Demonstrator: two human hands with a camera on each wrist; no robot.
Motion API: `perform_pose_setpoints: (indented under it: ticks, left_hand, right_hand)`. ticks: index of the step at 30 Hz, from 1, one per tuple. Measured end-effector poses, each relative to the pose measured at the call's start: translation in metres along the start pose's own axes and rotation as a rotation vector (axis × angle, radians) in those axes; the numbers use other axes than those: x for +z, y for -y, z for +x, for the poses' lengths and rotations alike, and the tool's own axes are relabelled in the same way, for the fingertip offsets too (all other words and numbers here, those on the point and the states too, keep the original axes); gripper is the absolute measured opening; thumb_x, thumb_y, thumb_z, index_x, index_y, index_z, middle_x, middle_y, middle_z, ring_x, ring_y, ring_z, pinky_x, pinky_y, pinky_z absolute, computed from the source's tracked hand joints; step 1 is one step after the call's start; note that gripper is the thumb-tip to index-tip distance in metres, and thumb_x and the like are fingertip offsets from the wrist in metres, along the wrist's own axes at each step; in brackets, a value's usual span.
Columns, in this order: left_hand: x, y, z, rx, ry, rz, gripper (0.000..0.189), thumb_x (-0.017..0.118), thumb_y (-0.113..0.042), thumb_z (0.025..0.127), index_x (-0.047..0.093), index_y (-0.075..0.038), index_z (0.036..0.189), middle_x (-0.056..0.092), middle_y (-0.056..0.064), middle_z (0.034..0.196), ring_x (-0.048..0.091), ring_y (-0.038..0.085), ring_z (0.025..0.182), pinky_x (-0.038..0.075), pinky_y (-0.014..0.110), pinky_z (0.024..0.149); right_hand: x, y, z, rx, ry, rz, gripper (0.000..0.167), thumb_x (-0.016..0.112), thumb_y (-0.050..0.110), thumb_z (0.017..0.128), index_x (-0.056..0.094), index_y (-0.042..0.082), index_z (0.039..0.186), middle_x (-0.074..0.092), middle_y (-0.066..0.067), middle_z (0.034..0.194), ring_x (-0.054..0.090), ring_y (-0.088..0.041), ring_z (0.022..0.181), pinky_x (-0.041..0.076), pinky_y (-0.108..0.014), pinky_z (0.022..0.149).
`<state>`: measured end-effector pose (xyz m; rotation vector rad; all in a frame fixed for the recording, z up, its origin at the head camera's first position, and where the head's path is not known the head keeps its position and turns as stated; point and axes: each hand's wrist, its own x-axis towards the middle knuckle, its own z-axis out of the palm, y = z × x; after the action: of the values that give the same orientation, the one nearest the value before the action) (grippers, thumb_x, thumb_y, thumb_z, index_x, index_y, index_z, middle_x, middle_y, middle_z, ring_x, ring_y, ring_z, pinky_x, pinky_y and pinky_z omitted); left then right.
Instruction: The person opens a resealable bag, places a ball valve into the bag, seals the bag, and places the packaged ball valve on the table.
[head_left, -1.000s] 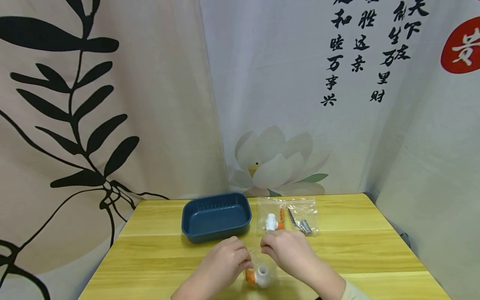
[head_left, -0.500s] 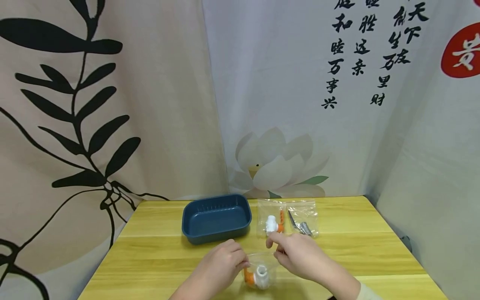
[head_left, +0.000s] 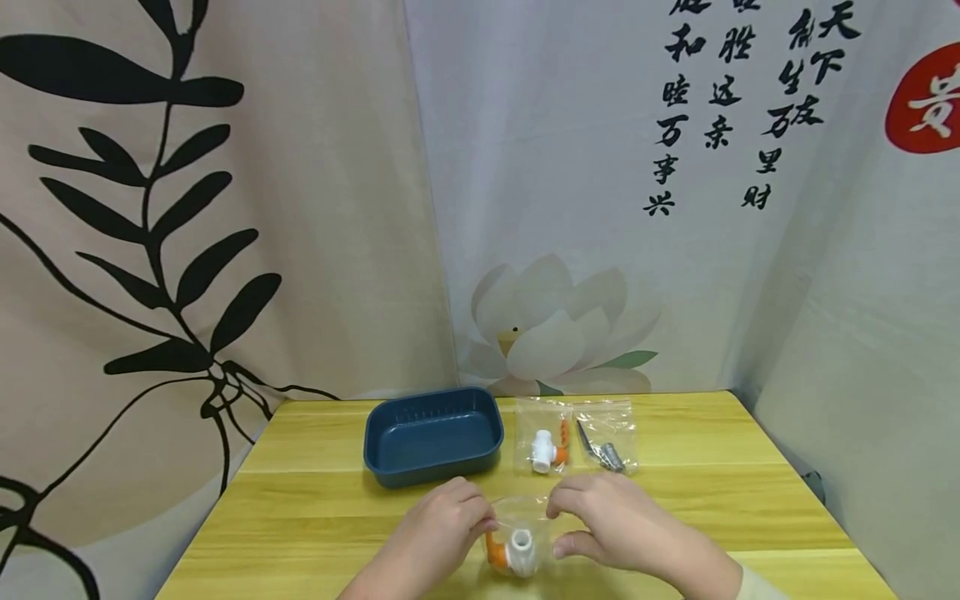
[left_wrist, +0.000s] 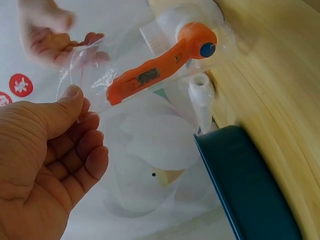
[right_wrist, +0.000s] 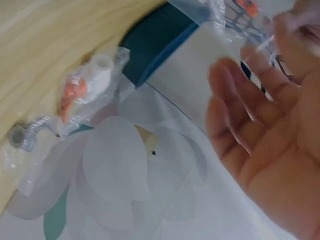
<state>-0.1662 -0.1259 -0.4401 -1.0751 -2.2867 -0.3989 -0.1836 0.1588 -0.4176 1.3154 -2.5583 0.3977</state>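
Observation:
A clear plastic bag (head_left: 517, 507) stands upright near the table's front, holding a white plastic valve (head_left: 522, 552) with an orange lever handle (left_wrist: 155, 70). My left hand (head_left: 441, 523) pinches the bag's upper left edge between thumb and fingertips; the left wrist view shows the film in that pinch. A blue cap (left_wrist: 207, 49) marks the handle's pivot. At the bag's right side is my right hand (head_left: 615, 521), thumb spread apart from bent, loose fingers, with nothing between them. In the right wrist view that hand (right_wrist: 272, 120) is blurred.
Behind the hands, a dark blue tray (head_left: 435, 477) stands at the table's back. Right of it lies a clear bag with another white and orange valve (head_left: 543, 450). Beside that is a bag of grey metal parts (head_left: 611, 456). A printed curtain (head_left: 360, 208) hangs behind the table.
My right hand has come away from the bag's top, moving right and slightly down, and its thumb and fingers have spread. The left hand keeps its pinch on the bag almost in place.

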Motion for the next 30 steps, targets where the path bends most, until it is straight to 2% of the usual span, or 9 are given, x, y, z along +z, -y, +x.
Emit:
perform_pose_setpoints:
  ticks: [3,8,13,16,19,23,26,30]
  left_hand:
    - [0.001,0.002,-0.002,0.022,-0.035,0.014,0.016,0.09,-0.014,0.085,0.074,-0.019,0.084,0.067,-0.012,0.084,0.06,0.004,0.083,0.052,0.013,0.078]
    - [0.0,0.004,-0.003,0.036,-0.097,0.02,0.019,0.092,-0.012,0.081,0.074,-0.018,0.085,0.068,-0.011,0.084,0.061,0.005,0.082,0.052,0.013,0.078]
    - [0.0,0.006,-0.004,0.025,-0.107,0.01,0.018,0.091,-0.012,0.082,0.075,-0.016,0.087,0.069,-0.011,0.085,0.062,0.004,0.082,0.052,0.012,0.078]
    - [0.002,0.005,-0.006,-0.005,-0.109,-0.027,0.018,0.091,-0.01,0.083,0.074,-0.016,0.088,0.069,-0.01,0.087,0.063,0.005,0.083,0.053,0.012,0.078]
    - [0.004,0.004,-0.007,-0.09,-0.096,-0.114,0.018,0.088,-0.008,0.086,0.073,-0.016,0.089,0.07,-0.009,0.089,0.064,0.005,0.083,0.054,0.014,0.078]
    - [0.003,0.001,-0.008,-0.279,-0.044,-0.286,0.009,0.081,-0.012,0.094,0.074,-0.017,0.091,0.072,-0.01,0.093,0.065,0.004,0.085,0.057,0.018,0.076]
    - [0.004,-0.001,-0.009,-0.395,-0.026,-0.383,0.007,0.077,-0.014,0.097,0.075,-0.018,0.092,0.073,-0.01,0.093,0.063,0.0,0.083,0.057,0.02,0.072]
    - [0.008,-0.003,-0.012,-0.465,-0.044,-0.412,0.008,0.078,-0.013,0.096,0.074,-0.019,0.092,0.071,-0.01,0.091,0.057,-0.004,0.079,0.055,0.019,0.068]
  right_hand:
    - [0.004,-0.003,0.001,-0.06,-0.072,-0.036,0.012,0.086,0.03,0.089,0.076,0.025,0.093,0.074,0.018,0.096,0.069,0.0,0.087,0.056,-0.025,0.075]
    - [0.01,-0.006,0.003,-0.141,-0.235,-0.039,0.018,0.091,0.016,0.083,0.074,0.024,0.085,0.073,0.018,0.087,0.065,0.002,0.08,0.053,-0.018,0.074]
    - [0.014,-0.007,0.001,-0.139,-0.303,0.008,0.02,0.092,0.013,0.079,0.077,0.023,0.088,0.075,0.017,0.088,0.068,-0.001,0.081,0.055,-0.016,0.076]
    - [0.018,-0.008,-0.001,-0.113,-0.322,0.019,0.019,0.092,0.015,0.079,0.078,0.023,0.09,0.076,0.017,0.09,0.071,-0.002,0.083,0.056,-0.016,0.076]
    - [0.023,-0.007,-0.002,-0.079,-0.349,0.036,0.02,0.092,0.014,0.078,0.079,0.022,0.091,0.077,0.015,0.092,0.072,-0.004,0.085,0.056,-0.015,0.078]
    - [0.028,-0.004,-0.003,-0.019,-0.387,0.109,0.021,0.092,0.01,0.078,0.079,0.02,0.09,0.077,0.013,0.091,0.072,-0.005,0.085,0.055,-0.013,0.079]
    - [0.031,-0.003,-0.004,0.033,-0.391,0.194,0.018,0.09,0.009,0.081,0.079,0.019,0.09,0.078,0.011,0.089,0.072,-0.003,0.084,0.054,-0.01,0.077]
    - [0.034,-0.001,-0.004,0.072,-0.397,0.255,0.017,0.087,0.007,0.084,0.078,0.019,0.091,0.079,0.009,0.089,0.071,-0.002,0.083,0.054,-0.01,0.073]
